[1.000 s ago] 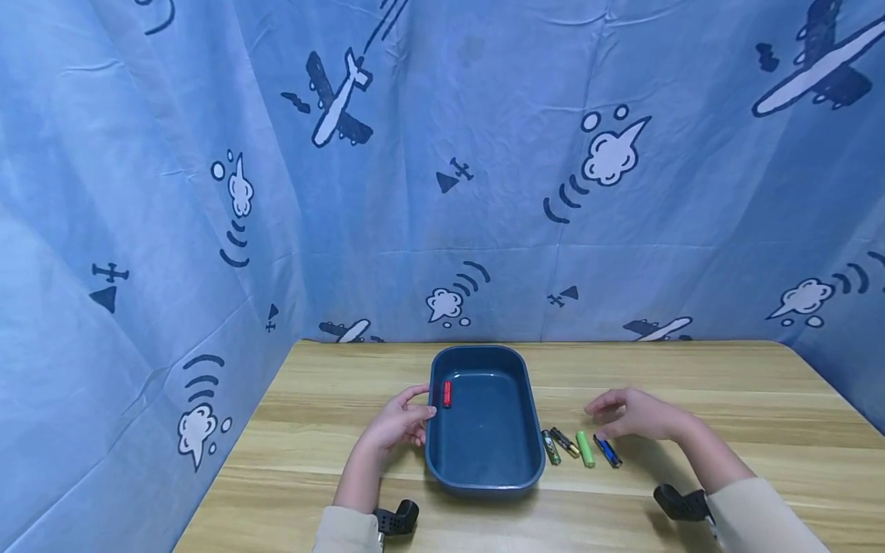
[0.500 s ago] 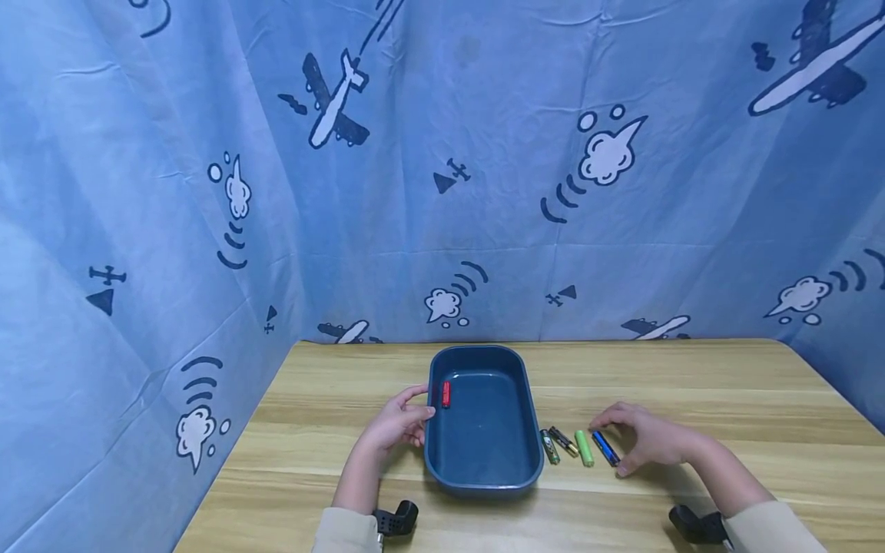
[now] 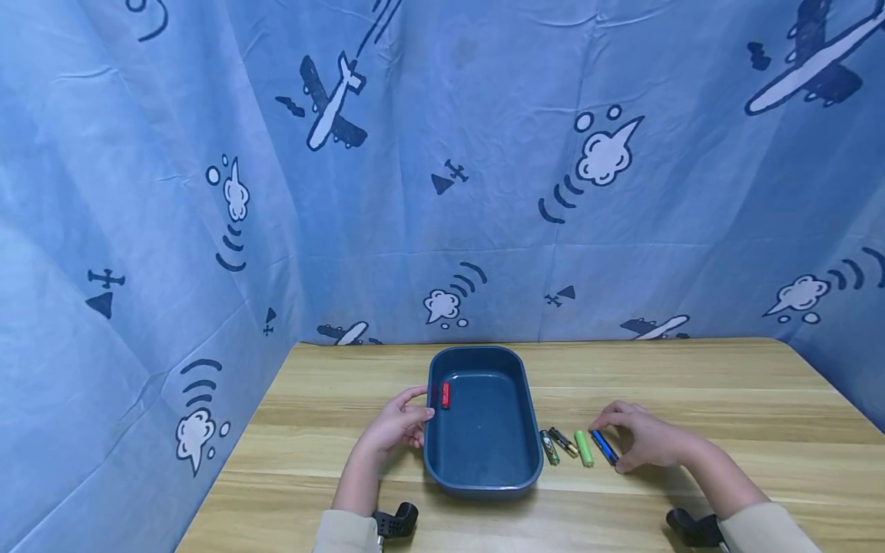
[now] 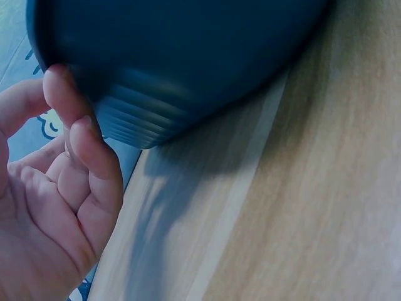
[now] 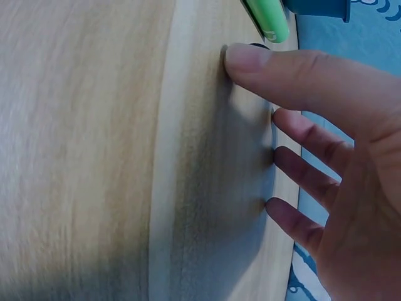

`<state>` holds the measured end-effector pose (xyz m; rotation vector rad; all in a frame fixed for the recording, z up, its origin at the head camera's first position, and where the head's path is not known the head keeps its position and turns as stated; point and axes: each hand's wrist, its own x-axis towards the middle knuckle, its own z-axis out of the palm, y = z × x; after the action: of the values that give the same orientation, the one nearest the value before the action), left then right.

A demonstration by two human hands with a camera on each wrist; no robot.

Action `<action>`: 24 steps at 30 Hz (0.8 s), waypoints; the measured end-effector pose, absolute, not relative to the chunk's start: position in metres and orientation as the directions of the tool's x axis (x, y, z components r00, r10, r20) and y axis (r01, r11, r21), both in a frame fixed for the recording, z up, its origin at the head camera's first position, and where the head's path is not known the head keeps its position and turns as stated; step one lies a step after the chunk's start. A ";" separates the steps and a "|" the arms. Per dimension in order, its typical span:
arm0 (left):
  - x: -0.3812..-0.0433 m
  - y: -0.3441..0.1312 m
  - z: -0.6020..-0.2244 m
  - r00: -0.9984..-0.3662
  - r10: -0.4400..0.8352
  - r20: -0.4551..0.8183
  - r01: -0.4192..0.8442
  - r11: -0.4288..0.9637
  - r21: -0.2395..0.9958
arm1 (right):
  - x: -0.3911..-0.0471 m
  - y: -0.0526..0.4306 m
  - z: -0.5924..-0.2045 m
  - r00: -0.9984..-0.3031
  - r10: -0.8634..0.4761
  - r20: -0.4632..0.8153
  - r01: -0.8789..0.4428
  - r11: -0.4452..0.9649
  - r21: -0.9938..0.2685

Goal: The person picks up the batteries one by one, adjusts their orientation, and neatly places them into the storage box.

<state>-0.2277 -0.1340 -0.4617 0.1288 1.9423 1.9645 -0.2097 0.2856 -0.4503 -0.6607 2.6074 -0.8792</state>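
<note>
A dark blue rectangular tub (image 3: 480, 445) stands on the table, with one red battery (image 3: 445, 395) lying inside near its left wall. My left hand (image 3: 396, 422) holds the tub's left rim, thumb on top and fingers against the outer wall. To the right of the tub, my right hand (image 3: 643, 442) pinches a blue battery (image 3: 604, 447) end to end between thumb and forefinger, low at the tabletop. Its other fingers are spread in the right wrist view, where the thumb hides most of that battery. Beside it lies a light green battery (image 3: 584, 448).
A black-and-gold battery (image 3: 563, 442) and a dark green patterned battery (image 3: 549, 448) lie between the green one and the tub. The wooden table (image 3: 726, 399) ends at a blue curtain (image 3: 498, 200) behind and at the sides.
My right hand has shifted slightly right and lowered around the blue battery, its thumb and forefinger closing on the ends. My left hand and the tub stay in place.
</note>
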 end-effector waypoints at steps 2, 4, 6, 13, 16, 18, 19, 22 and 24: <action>-0.227 -0.134 -0.461 -0.927 0.320 -0.194 -0.198 0.019 0.980 | -0.210 0.286 -0.451 -0.845 -0.519 -0.128 -0.334 0.699 -0.632; -0.228 -0.134 -0.461 -0.928 0.317 -0.198 -0.203 0.018 0.979 | -0.211 0.286 -0.451 -0.845 -0.526 -0.100 -0.355 0.690 -0.632; -0.228 -0.134 -0.461 -0.928 0.315 -0.198 -0.203 0.018 0.979 | -0.211 0.287 -0.452 -0.845 -0.531 -0.064 -0.380 0.680 -0.627; -0.227 -0.135 -0.462 -0.929 0.317 -0.194 -0.195 0.029 0.980 | -0.213 0.286 -0.454 -0.878 -0.478 -0.014 -0.351 0.665 -0.659; -0.227 -0.135 -0.462 -0.929 0.315 -0.194 -0.194 0.033 0.980 | -0.214 0.283 -0.450 -0.898 -0.439 0.001 -0.323 0.659 -0.679; -0.227 -0.135 -0.462 -0.928 0.317 -0.194 -0.192 0.036 0.981 | -0.216 0.280 -0.448 -0.910 -0.415 0.018 -0.314 0.659 -0.684; -0.227 -0.135 -0.462 -0.928 0.317 -0.194 -0.193 0.037 0.981 | -0.217 0.279 -0.446 -0.914 -0.405 0.029 -0.313 0.656 -0.686; -0.227 -0.134 -0.462 -0.930 0.317 -0.189 -0.188 0.035 0.982 | -0.221 0.274 -0.442 -0.916 -0.396 0.068 -0.327 0.635 -0.700; -0.227 -0.134 -0.462 -0.931 0.315 -0.186 -0.185 0.034 0.982 | -0.224 0.271 -0.439 -0.911 -0.402 0.095 -0.342 0.604 -0.720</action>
<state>-0.2271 -0.1343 -0.4622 0.1317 1.9666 1.9591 -0.2236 0.2707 -0.4394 -0.6380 2.7443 -1.2067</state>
